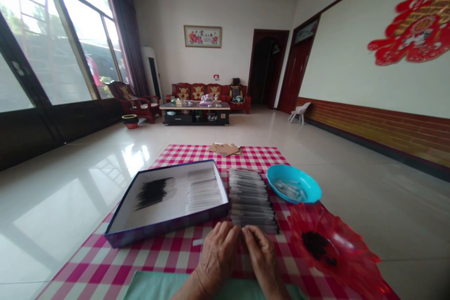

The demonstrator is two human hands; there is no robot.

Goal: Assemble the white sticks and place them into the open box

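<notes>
My left hand (220, 247) is closed, and a pale translucent pen barrel (198, 242) sticks out from its left side. My right hand (259, 254) meets it fingertip to fingertip, thumb and fingers pinched; whatever lies between them is too small to make out. Just beyond both hands lies a stacked row of pens (250, 197), translucent with dark ends at the right. To the left, a shallow dark-blue box (172, 219) with a white inside holds a bundle of thin black pen refills (152, 192) and a row of clear pen barrels (203, 190).
A blue bowl (312, 187) with small translucent pieces (290, 190) stands right of the pens. Nearer is a red petal-edged bowl (351, 248) holding small black pieces (315, 245). Torn cardboard (227, 149) lies at the far edge of the checked tablecloth (168, 258). Green cloth (151, 286) lies in front.
</notes>
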